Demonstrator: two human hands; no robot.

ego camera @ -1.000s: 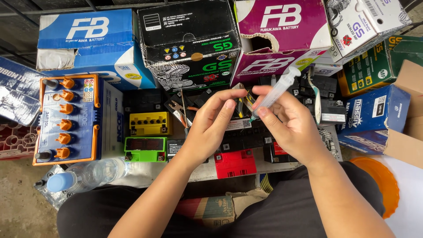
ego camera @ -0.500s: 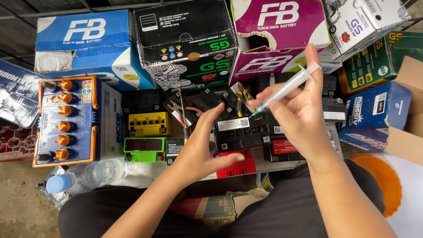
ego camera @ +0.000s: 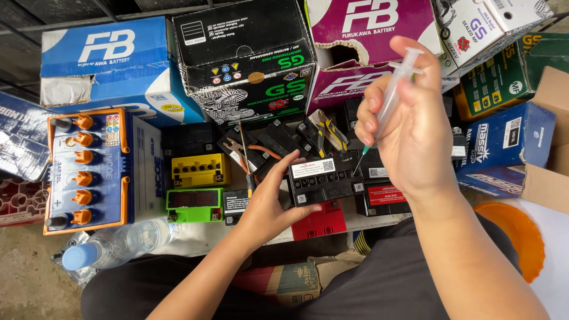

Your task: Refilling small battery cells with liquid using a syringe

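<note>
Battery repair shop: stacked battery boxes [ego camera: 249, 56], small batteries [ego camera: 201, 170], pliers [ego camera: 329, 131].

Bare grey concrete floor [ego camera: 26, 278] in daylight, dark metal rack bars [ego camera: 71, 12] behind stacked cardboard boxes [ego camera: 249, 53].

black battery [ego camera: 323, 184], clear syringe [ego camera: 391, 95], green-tipped

One camera, worn on the head, looked steeply down from close above the person's lap. It faced forward over both forearms onto small batteries [ego camera: 323, 181] on a low shelf, with cardboard boxes [ego camera: 246, 56] filling the top edge.
</note>
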